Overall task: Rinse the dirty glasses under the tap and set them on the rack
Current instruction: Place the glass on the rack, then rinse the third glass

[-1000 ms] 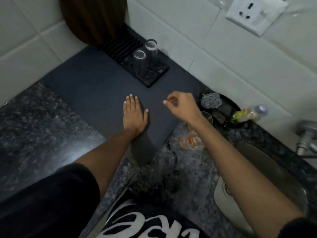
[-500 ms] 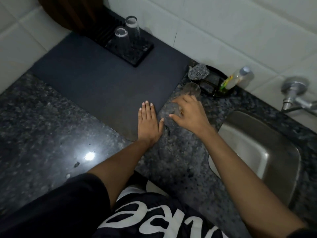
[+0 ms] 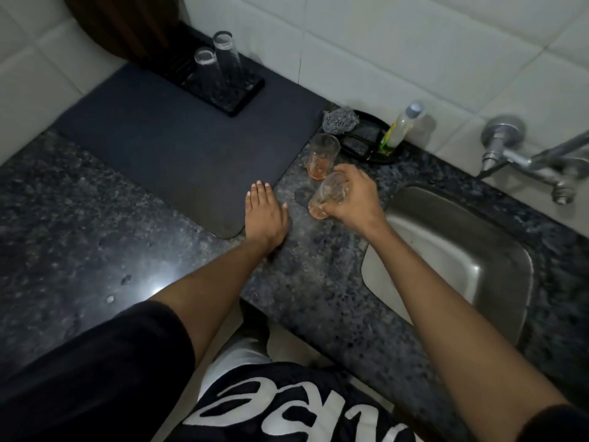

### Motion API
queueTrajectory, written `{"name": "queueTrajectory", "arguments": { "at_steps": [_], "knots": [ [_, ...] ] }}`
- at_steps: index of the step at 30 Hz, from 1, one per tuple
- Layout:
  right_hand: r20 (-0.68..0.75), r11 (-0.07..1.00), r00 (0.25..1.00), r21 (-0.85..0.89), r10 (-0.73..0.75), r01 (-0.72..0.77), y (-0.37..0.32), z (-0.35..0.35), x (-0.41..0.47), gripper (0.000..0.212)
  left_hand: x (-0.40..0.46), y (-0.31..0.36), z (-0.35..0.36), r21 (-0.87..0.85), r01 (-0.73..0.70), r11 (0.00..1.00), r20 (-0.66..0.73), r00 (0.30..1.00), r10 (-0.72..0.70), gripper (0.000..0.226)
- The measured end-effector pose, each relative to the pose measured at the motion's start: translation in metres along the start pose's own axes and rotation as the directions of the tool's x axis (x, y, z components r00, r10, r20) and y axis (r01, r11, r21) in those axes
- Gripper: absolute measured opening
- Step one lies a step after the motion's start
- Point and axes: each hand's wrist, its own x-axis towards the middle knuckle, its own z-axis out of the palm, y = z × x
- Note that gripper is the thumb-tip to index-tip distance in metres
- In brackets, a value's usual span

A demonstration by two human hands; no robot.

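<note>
My right hand [image 3: 357, 199] grips a dirty glass [image 3: 328, 196] with orange residue, tilted just above the granite counter, left of the sink [image 3: 452, 250]. A second dirty glass [image 3: 322, 156] stands upright on the counter just behind it. My left hand [image 3: 264, 215] rests flat with straight fingers on the corner of the dark drying mat [image 3: 178, 145]. Two clean glasses [image 3: 216, 62] stand upside down on the black rack [image 3: 236, 97] at the far end of the mat. The tap [image 3: 522, 157] juts from the wall above the sink.
A black dish [image 3: 366, 145] behind the glasses holds a steel scrubber [image 3: 339, 119] and a bottle of dish soap [image 3: 401, 129]. A wooden board [image 3: 127, 27] leans on the tiled wall behind the rack. The counter edge runs in front of me.
My right hand came down from over the mat to the dirty glasses and closed round the nearer one, which now tilts off the counter. My left hand stayed flat on the mat.
</note>
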Motion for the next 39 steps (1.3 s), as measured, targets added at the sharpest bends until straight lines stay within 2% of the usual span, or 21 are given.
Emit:
{"name": "queueTrajectory", "arguments": {
  "at_steps": [3,6,9,14,16,19,21,24,27,31,34,39],
  "knots": [
    [-0.095,0.991,0.992,0.114,0.082,-0.071,0.023,-0.023,-0.033,0.093,-0.029,0.034,-0.001,-0.067,-0.01,0.998,-0.021,1.0,0.008,0.07],
    [-0.151,0.964,0.974,0.232,0.17,-0.132,0.053,-0.053,-0.067,0.082,-0.061,0.08,0.004,-0.136,-0.059,0.989,-0.027,0.998,0.056,0.066],
    [-0.252,0.933,0.937,0.325,0.243,-0.154,0.089,-0.086,-0.1,0.066,-0.086,0.138,0.014,-0.214,-0.158,0.964,-0.023,0.987,0.157,0.061],
    [-0.404,0.911,0.851,0.368,0.335,-0.184,0.134,-0.139,-0.133,0.057,-0.097,0.228,0.011,-0.313,-0.351,0.882,-0.086,0.936,0.342,0.057],
    [-0.476,0.913,0.804,0.363,0.355,-0.188,0.15,-0.164,-0.139,0.06,-0.093,0.27,0.001,-0.339,-0.402,0.851,-0.111,0.915,0.388,0.061],
    [-0.546,0.911,0.749,0.364,0.375,-0.191,0.164,-0.19,-0.133,0.077,-0.076,0.317,-0.017,-0.385,-0.438,0.812,-0.14,0.898,0.418,0.065],
    [-0.575,0.913,0.726,0.36,0.377,-0.189,0.171,-0.206,-0.127,0.078,-0.06,0.346,-0.028,-0.439,-0.46,0.772,-0.149,0.885,0.442,0.065],
    [-0.606,0.924,0.708,0.334,0.363,-0.187,0.175,-0.223,-0.116,0.07,-0.039,0.379,-0.043,-0.532,-0.439,0.724,-0.188,0.895,0.404,0.049],
    [-0.607,0.922,0.707,0.341,0.364,-0.183,0.175,-0.23,-0.105,0.068,-0.023,0.402,-0.054,-0.56,-0.408,0.721,-0.2,0.911,0.36,0.036],
    [-0.595,0.924,0.723,0.346,0.351,-0.163,0.174,-0.234,-0.09,0.069,0.001,0.415,-0.059,-0.499,-0.318,0.806,-0.146,0.948,0.284,0.039],
    [-0.606,0.922,0.711,0.353,0.357,-0.162,0.173,-0.233,-0.081,0.072,0.017,0.413,-0.059,-0.488,-0.283,0.826,-0.077,0.956,0.282,0.046],
    [-0.608,0.913,0.708,0.385,0.36,-0.134,0.176,-0.23,-0.072,0.072,0.024,0.414,-0.056,-0.483,-0.245,0.841,-0.048,0.966,0.254,0.043]
  ]
}}
